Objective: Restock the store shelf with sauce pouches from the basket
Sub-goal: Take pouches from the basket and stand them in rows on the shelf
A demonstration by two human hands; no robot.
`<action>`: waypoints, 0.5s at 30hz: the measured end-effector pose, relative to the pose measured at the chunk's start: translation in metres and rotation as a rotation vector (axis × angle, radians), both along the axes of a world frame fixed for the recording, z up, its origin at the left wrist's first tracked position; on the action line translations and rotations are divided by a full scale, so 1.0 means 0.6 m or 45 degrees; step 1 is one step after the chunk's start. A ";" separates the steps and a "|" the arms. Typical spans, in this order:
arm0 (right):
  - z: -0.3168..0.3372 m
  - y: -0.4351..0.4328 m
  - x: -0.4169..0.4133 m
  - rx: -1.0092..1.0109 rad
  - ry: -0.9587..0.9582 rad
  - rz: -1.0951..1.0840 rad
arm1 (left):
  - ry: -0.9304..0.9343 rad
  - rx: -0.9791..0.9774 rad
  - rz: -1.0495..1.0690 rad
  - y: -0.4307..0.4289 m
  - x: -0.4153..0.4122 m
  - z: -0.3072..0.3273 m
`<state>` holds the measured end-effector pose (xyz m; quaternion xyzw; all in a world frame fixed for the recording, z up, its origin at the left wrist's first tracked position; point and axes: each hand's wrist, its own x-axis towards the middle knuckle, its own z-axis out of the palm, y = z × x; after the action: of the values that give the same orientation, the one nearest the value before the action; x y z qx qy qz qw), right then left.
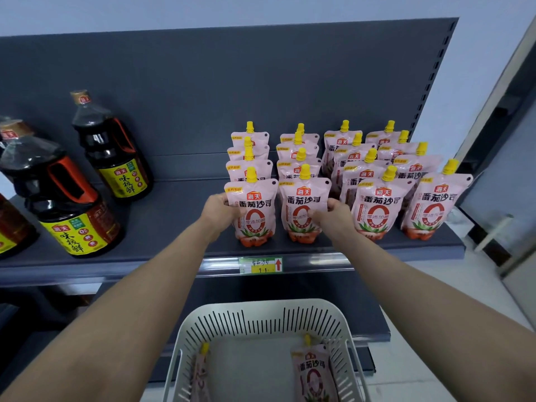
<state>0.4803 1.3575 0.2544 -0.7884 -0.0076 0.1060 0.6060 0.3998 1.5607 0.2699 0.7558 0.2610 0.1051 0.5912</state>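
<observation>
Pink sauce pouches with yellow spouts stand in several rows on the dark grey shelf point(179, 227). My left hand point(219, 211) grips the left edge of the front pouch point(255, 211) of the leftmost row. My right hand point(330, 213) grips the right edge of the front pouch point(301, 210) of the second row. Both pouches stand upright on the shelf near its front edge. Below, a white slotted basket point(261, 317) holds two pouches: one point(314, 372) leaning at its right side and one point(201, 372) at its left side.
Large dark soy sauce bottles point(111, 146) point(63, 198) stand on the shelf's left part. A green and yellow price tag point(260, 265) sits on the shelf's front rail. A lower shelf point(374, 320) lies behind the basket. A pale wall and floor are to the right.
</observation>
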 end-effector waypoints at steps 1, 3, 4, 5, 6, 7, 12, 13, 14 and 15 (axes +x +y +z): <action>-0.001 -0.001 0.000 -0.025 -0.003 0.005 | -0.002 -0.010 -0.002 -0.001 -0.001 0.001; -0.006 0.000 0.000 -0.071 -0.025 0.000 | 0.001 -0.019 -0.006 -0.001 -0.004 0.001; -0.008 0.001 0.000 -0.090 -0.041 -0.007 | 0.007 -0.016 -0.012 -0.001 -0.006 0.002; -0.010 0.002 -0.001 -0.110 -0.053 -0.018 | 0.011 -0.015 -0.015 -0.001 -0.008 0.002; -0.011 0.002 -0.002 -0.132 -0.060 -0.030 | 0.012 -0.017 -0.013 -0.001 -0.010 0.001; -0.012 0.001 -0.002 -0.151 -0.065 -0.044 | 0.007 -0.021 -0.006 0.000 -0.011 0.000; -0.014 -0.006 -0.018 -0.314 -0.139 -0.128 | 0.041 0.015 0.092 0.007 -0.021 -0.005; -0.016 -0.008 -0.023 -0.353 -0.184 -0.148 | 0.044 0.034 0.133 0.010 -0.023 -0.007; -0.016 -0.011 -0.031 -0.390 -0.240 -0.158 | 0.044 0.055 0.180 0.011 -0.027 -0.010; -0.016 -0.013 -0.039 -0.421 -0.306 -0.157 | 0.043 0.075 0.230 0.012 -0.032 -0.013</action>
<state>0.4569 1.3497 0.2447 -0.8830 -0.0141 -0.0261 0.4684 0.3809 1.5676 0.2623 0.7479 0.3348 0.1528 0.5525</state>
